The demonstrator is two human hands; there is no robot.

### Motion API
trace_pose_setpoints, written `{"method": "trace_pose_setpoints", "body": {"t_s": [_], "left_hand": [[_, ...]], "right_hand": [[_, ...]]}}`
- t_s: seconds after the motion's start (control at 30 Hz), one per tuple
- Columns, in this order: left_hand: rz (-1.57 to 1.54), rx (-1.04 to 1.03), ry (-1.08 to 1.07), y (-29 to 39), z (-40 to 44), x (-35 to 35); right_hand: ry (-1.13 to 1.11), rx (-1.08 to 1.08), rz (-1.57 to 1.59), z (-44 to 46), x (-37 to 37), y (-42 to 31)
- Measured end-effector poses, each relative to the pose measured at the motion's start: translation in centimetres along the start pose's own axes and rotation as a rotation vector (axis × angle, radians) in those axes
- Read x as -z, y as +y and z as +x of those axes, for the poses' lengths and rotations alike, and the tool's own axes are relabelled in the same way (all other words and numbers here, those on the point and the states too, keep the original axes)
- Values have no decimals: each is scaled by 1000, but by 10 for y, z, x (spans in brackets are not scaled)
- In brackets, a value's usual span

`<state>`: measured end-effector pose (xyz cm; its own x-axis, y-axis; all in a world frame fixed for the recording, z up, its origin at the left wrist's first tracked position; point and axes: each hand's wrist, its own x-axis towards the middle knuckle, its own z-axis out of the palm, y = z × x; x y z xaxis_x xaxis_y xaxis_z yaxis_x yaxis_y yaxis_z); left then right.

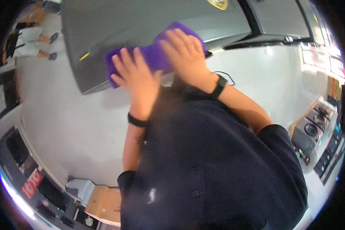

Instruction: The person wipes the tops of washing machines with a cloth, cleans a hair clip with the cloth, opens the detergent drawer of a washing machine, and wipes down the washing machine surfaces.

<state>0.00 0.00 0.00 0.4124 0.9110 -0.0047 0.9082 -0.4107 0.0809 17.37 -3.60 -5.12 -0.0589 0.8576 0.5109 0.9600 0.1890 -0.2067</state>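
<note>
A purple cloth [154, 57] lies spread across the edge of a dark grey, car-like body panel [142, 23]. My left hand [136, 76] rests on the cloth's left part, palm down, fingers spread and stretched out. On its right part lies my right hand [188, 57], its fingers extended flat over the fabric. Both hands press from above, and neither has its fingers wrapped around the cloth. A gold shield-shaped emblem [218, 3] sits on the panel at the top. Black bands circle both wrists. Slight blur softens the left thumb.
Pale floor [73, 126] surrounds the panel. Cardboard boxes [105, 203] stand at the lower left, near dark shelving. A bench with equipment [312, 130] is at the right. Another person's legs [38, 42] show at the upper left. A thin black cable [230, 78] curves beside my right wrist.
</note>
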Motion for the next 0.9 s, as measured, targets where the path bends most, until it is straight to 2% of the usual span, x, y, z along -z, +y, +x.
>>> {"method": "trace_pose_setpoints", "body": {"t_s": [0.07,0.1,0.3,0.37,0.43,0.47,0.6,0.73,0.9], "left_hand": [[-79,-40,57,-10,-14,-8],[-12,-115,159,-15,13,-8],[97,-235,63,-4,10,-2],[151,-302,71,-2,13,0],[190,-308,0,7,17,8],[221,-304,-44,12,18,13],[244,-319,-111,22,28,17],[136,-316,12,21,26,2],[116,-339,54,13,13,-4]], "right_hand": [[-73,-5,-44,-1,26,-18],[10,-21,-20,17,10,-3],[-58,-119,-40,0,19,-8],[-50,-80,-120,-4,10,-5],[9,-65,-169,-1,7,-6],[-25,-92,-45,-1,17,-9],[4,-101,-146,-4,12,-14],[32,-123,-137,-1,11,-13],[53,-108,-90,0,21,-15]]}}
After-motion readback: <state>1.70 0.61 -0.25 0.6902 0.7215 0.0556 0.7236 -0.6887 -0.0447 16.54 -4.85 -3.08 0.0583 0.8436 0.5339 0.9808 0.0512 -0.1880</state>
